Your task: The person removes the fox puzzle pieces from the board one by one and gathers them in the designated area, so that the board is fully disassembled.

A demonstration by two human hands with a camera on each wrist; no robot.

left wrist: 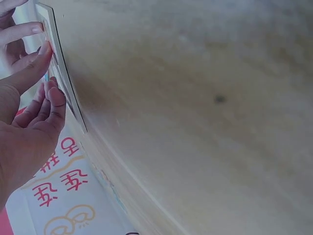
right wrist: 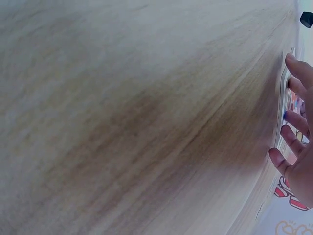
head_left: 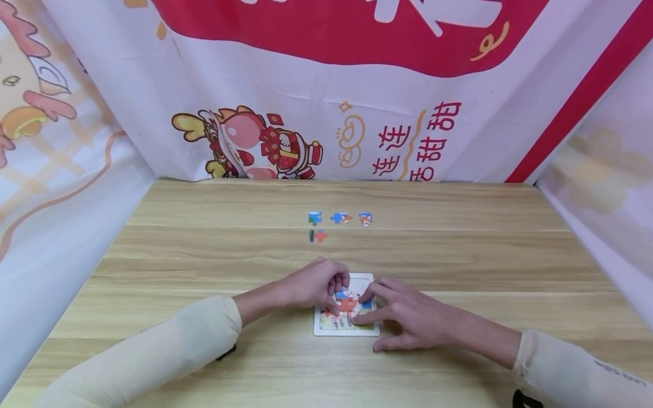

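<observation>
- the puzzle tray (head_left: 320, 331) lay flat on the wooden table (head_left: 459, 249), close to my near edge and right between my two hands, so neither had any reach to make.
- my left hand (head_left: 313, 283) came in from the left, fingers curled over the tray's left half, its fingertips pinching or pressing a puzzle piece (head_left: 347, 304) in the picture; i couldn't tell which.
- my right hand (head_left: 408, 317) came in from the right, relaxed and spread, its straight fingers (head_left: 368, 292) resting on the tray's right side and the thumb lying on the table by the near corner.
- the tray looked roughly square, so no long axis mattered; its far part was still bare white.
- four loose pieces (head_left: 339, 218) lay well apart from the tray, farther up the table, about straight beyond it; the left hand seemed slightly nearer.
- both forearms lay low, sleeves (head_left: 153, 351) angled inward.
</observation>
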